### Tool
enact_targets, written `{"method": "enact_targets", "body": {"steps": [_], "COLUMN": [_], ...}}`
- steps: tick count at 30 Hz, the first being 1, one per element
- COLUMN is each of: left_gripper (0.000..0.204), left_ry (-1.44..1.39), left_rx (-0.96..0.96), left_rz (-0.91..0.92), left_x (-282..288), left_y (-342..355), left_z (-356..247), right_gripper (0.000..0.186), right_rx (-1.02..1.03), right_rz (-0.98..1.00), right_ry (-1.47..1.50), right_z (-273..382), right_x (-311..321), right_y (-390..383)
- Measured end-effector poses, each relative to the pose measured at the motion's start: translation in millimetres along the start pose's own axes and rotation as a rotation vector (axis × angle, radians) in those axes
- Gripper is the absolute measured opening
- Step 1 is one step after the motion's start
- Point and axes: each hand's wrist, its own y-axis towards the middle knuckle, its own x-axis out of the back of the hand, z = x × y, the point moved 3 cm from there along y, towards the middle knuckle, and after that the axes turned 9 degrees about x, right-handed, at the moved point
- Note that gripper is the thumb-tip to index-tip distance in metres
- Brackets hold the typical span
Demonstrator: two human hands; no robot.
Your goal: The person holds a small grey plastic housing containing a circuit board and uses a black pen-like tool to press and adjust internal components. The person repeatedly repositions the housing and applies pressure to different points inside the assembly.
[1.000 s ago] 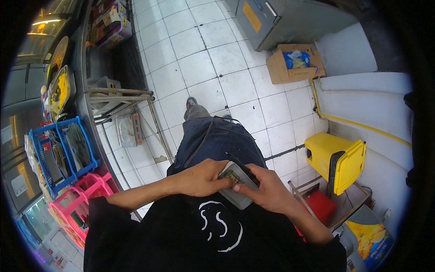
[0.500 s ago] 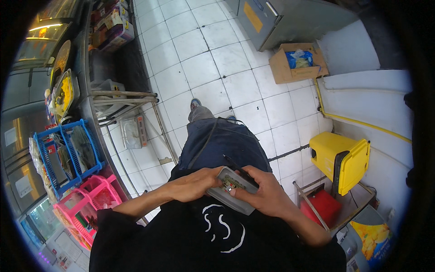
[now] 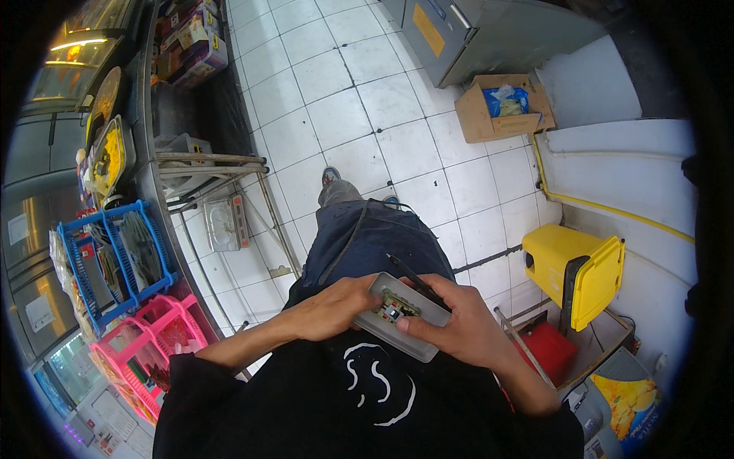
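- Head view: the person sits over a white tiled floor (image 3: 359, 99), and both hands meet in front of the lap.
- The left hand (image 3: 329, 307) is curled around the left end of a small grey box (image 3: 417, 329). It holds the box from the side and below.
- The right hand (image 3: 459, 329) grips the right end of the grey box. Its thumb presses on top, next to a little open part with tiny red and black bits (image 3: 394, 308).
- A thin dark stick (image 3: 413, 277) pokes out between the right fingers.
- Since a second ago, the grey box sits a bit lower and closer to the body, and the right thumb has moved onto the top. I think the hands are now working on the small parts inside.
- A yellow bin (image 3: 577, 271) stands well apart on the right. A blue rack (image 3: 115, 260) and a pink rack (image 3: 157, 344) stand on the left.
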Motion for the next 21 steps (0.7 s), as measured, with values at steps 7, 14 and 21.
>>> {"method": "enact_targets", "body": {"steps": [7, 14, 21], "left_gripper": [0.043, 0.035, 0.034], "left_ry": [-0.114, -0.078, -0.066], "left_rx": [-0.034, -0.099, -0.104], "left_rz": [0.015, 0.022, -0.016], "left_x": [-4, -3, -3], "left_y": [-13, -19, -19], "left_z": [-22, -33, -30], "right_gripper": [0.057, 0.055, 0.054], "right_rx": [0.024, 0.02, 0.042], "right_rz": [-0.013, -0.034, -0.014], "right_ry": [0.007, -0.028, -0.07], "right_z": [18, 28, 26], "right_x": [6, 8, 3], "right_y": [0, 0, 0]}}
